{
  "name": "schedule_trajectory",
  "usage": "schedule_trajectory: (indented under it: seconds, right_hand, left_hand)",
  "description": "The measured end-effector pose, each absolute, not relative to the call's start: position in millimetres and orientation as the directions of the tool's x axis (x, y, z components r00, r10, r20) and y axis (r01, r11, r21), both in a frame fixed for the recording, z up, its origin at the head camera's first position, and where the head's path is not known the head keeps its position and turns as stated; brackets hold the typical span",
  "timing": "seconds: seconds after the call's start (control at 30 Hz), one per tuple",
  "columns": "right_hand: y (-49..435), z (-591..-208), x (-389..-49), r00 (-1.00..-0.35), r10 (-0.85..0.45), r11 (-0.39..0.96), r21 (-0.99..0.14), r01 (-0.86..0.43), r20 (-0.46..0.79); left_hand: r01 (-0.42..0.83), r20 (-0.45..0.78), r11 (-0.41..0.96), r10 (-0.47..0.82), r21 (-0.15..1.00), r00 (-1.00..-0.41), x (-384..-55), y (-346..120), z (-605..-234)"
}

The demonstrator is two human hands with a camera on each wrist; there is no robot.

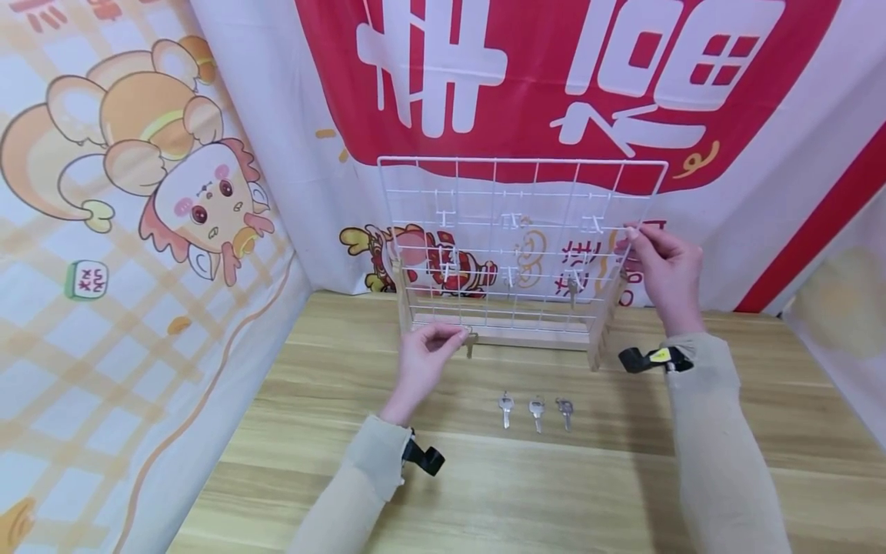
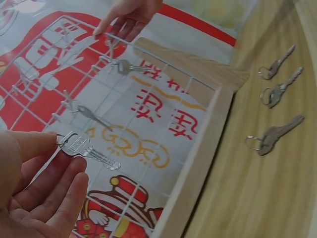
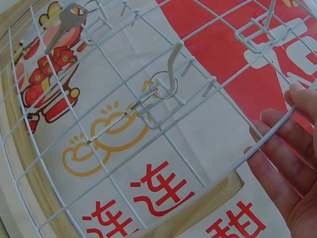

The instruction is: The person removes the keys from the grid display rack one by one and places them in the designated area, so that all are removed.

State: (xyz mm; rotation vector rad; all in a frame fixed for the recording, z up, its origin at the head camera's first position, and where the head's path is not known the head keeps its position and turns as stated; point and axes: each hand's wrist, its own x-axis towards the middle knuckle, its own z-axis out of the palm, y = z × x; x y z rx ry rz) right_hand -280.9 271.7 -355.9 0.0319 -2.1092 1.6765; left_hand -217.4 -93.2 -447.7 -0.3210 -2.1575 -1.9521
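Observation:
My left hand (image 1: 424, 355) pinches a silver key (image 2: 77, 145) by its ring, between thumb and forefinger, in front of the rack's lower edge. With thumb and fingers my right hand (image 1: 670, 265) holds the right side wire of a white wire grid rack (image 1: 494, 161). Hooks sit on the grid in two rows. From a lower-row hook a key (image 3: 121, 120) hangs by its ring. Another hanging key (image 2: 90, 115) shows beyond the left hand. In front of the rack, a left key (image 1: 506, 406), a middle key (image 1: 536, 411) and a right key (image 1: 565, 410) lie on the table.
A wooden base (image 1: 533, 335) with side posts carries the grid on the wood-grain table (image 1: 332, 431). Behind it hangs a white cloth with a red printed panel (image 1: 526, 85). A cartoon-printed cloth (image 1: 124, 323) borders the left side.

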Motion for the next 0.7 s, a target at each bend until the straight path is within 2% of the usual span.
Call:
schedule_trajectory:
  seconds: [0.3,0.7]
  right_hand:
    - [272,-357,-281,-0.902,0.247,0.256,-0.922,-0.291,0.353]
    - [272,-356,-281,-0.899,0.251,0.257,-0.920,-0.297,0.360]
  left_hand:
    - [0.182,0.176,0.152,0.053,0.972,-0.983,-205,-92,-465]
    - [0.050,0.023,0.281,0.099,0.958,-0.995,-193,-100,-501]
